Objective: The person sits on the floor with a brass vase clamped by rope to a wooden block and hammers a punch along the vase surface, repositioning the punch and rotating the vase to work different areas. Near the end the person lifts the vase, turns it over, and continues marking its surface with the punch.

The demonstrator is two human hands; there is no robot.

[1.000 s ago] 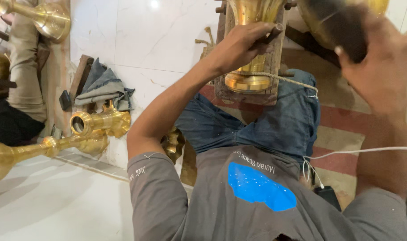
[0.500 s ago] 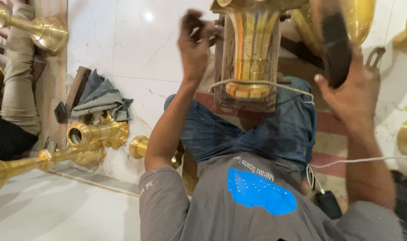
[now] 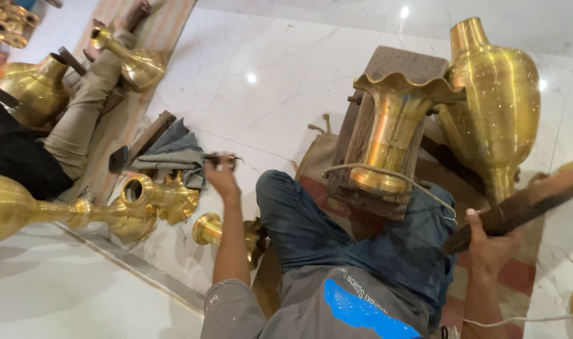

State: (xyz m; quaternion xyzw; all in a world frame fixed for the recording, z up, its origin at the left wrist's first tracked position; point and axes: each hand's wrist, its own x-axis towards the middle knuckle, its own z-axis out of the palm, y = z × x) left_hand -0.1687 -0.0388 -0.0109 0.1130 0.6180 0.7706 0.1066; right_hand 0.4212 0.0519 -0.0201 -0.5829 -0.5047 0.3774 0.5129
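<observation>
My left hand (image 3: 222, 177) is raised over the white marble floor, left of my knee, pinching a thin dark metal punch (image 3: 218, 157). My right hand (image 3: 487, 242) grips the handle of a dark wooden mallet (image 3: 528, 202) that points up and to the right. Between them a brass vase with a fluted rim (image 3: 390, 135) leans on a wooden block (image 3: 362, 135), tied down by a pale rope (image 3: 418, 185) across my jeans-covered legs (image 3: 337, 242). Neither hand touches the vase.
A large brass urn (image 3: 495, 103) stands right of the block. At the left lie a grey cloth (image 3: 167, 154), brass lamp parts (image 3: 149, 198) and a long brass piece (image 3: 22, 210). Another person's trouser leg (image 3: 82, 116) lies at far left beside brass pots (image 3: 35, 94).
My left hand has left the vase's rim and swung down and left with the punch. My right hand has lowered the mallet to the right. The view has tilted, showing more floor.
</observation>
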